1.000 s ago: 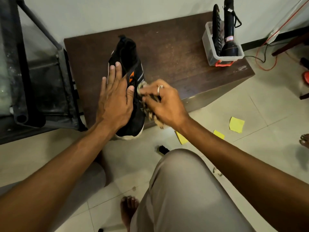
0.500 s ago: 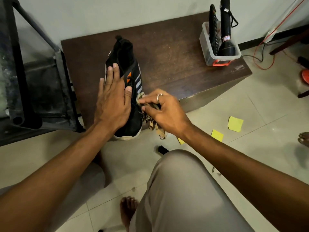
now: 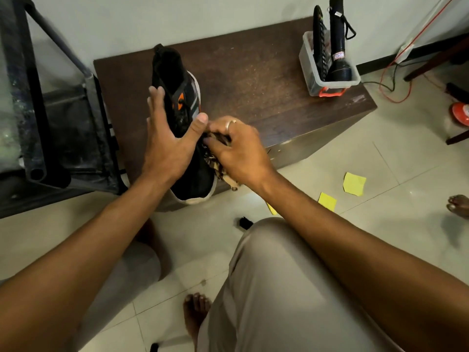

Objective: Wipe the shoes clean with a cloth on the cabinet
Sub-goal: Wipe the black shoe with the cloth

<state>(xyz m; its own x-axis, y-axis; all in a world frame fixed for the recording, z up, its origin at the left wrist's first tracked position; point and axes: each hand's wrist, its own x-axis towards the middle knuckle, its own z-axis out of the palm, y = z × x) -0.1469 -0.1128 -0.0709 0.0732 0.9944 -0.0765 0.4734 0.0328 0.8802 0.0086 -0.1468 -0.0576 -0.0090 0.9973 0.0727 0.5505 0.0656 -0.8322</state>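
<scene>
The right hand wears a plain silver-coloured ring on one finger. The left hand and both forearms are bare. Light greyish-beige trousers cover both knees; one bare foot shows beneath.

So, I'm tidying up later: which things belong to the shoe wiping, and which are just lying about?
Job: shoe, cloth, cabinet, left hand, right hand.
Lying about: plastic tub, torch, yellow notes.

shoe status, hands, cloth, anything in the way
Left hand flat on shoe, bracing it. Right hand grips cloth against the shoe's side. Shoe on cabinet, toe at near edge. Box at far corner, apart.
</scene>
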